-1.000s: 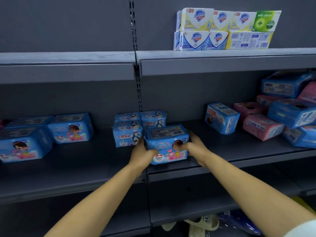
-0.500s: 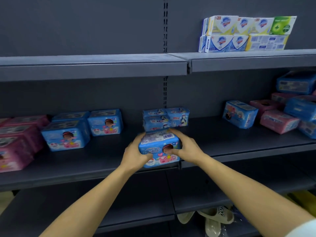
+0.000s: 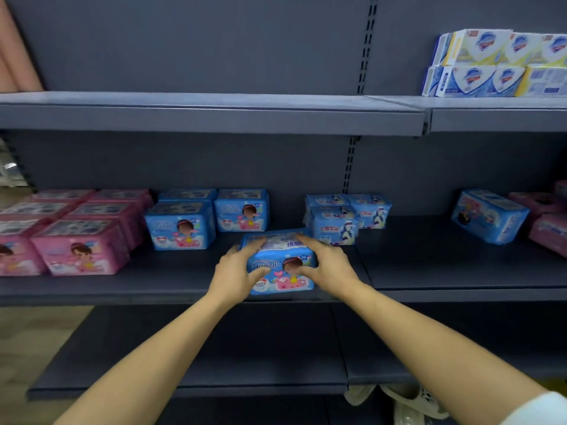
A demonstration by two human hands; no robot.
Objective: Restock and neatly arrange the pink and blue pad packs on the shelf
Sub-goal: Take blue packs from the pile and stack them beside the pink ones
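A blue pad pack (image 3: 280,271) sits near the front edge of the middle shelf (image 3: 153,291), gripped from both sides. My left hand (image 3: 236,271) holds its left end and my right hand (image 3: 329,266) its right end. Behind and to the left stand neat blue packs (image 3: 181,225) and, further left, rows of pink packs (image 3: 79,246). A small group of light-blue packs (image 3: 337,220) stands just behind my right hand. To the right lie a tilted blue pack (image 3: 489,214) and loose pink packs (image 3: 549,234).
Soap boxes (image 3: 497,64) are stacked on the top shelf at the right. A slotted upright (image 3: 348,167) divides the shelf bays. The lower shelf (image 3: 214,372) is dark, with pale slippers (image 3: 411,403) on the floor below it.
The blue pack has moved left along the shelf front with both hands still on it. The view has swung left, bringing the pink rows in.
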